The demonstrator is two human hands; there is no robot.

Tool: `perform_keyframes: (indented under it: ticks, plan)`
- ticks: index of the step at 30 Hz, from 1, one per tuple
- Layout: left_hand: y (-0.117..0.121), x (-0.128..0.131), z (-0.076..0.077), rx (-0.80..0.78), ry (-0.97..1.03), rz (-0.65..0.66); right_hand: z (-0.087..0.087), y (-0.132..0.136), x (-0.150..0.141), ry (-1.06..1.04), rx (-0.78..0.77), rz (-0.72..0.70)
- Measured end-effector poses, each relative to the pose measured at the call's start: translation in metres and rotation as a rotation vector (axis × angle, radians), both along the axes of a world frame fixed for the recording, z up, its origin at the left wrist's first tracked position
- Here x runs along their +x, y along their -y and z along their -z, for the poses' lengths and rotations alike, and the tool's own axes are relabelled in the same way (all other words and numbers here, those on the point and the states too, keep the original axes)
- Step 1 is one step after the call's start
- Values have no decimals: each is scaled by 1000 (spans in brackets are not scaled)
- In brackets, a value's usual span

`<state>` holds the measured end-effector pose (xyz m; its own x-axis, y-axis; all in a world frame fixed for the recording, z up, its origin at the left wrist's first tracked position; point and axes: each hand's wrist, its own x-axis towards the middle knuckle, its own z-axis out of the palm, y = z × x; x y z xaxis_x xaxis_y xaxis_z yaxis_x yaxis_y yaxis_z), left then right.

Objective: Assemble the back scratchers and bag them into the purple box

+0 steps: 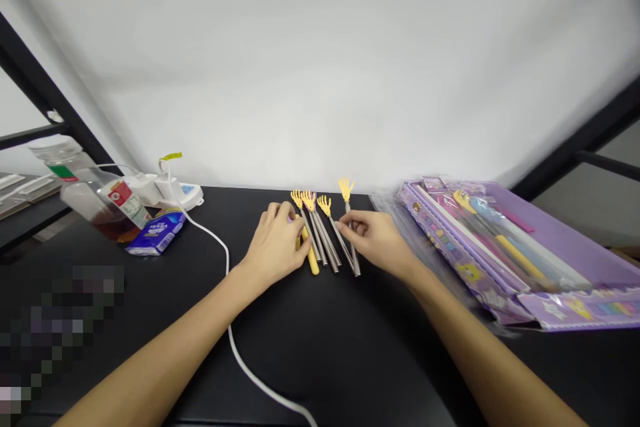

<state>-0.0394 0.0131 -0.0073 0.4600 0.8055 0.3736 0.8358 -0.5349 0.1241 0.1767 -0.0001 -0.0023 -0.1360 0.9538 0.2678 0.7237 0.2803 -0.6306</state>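
Several metal back scratchers (323,230) with yellow hand-shaped heads lie side by side on the black table, heads toward the wall. At their left edge, my left hand (277,240) is curled over a yellow handle (313,257), thumb against it; a bit of purple shows beneath the fingers, which partly hide what they hold. My right hand (373,237) pinches the shaft of the rightmost back scratcher (346,190), set slightly apart from the others. Its lower end rests close to the neighbouring shaft.
An open purple box (565,233) of wrapped back scratchers sits at right beside clear plastic film. On the left are a tilted bottle (100,193), a blue packet (157,232) and a white power strip (187,195). A white cable (227,260) crosses the table near my left forearm.
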Motion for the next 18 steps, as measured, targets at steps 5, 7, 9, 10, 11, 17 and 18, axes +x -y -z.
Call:
perform_keyframes:
  ticks: [5,7,9,10,11,17,18]
  plan:
    - [4,4,1,-15,45,-54,-9,3,2,-292,-5,71]
    - [4,4,1,-11,40,-56,-8,2,3,-309,-16,90]
    - [5,4,1,4,27,-48,-5,1,4,-297,-21,80]
    - [5,5,1,8,18,-38,-4,0,4,-287,-24,66]
    - [5,5,1,11,11,-25,-3,0,4,-280,-25,51]
    - [4,5,4,18,2,-22,-4,1,0,-374,-86,6]
    - [4,5,5,20,4,-30,-5,1,-1,-415,-96,11]
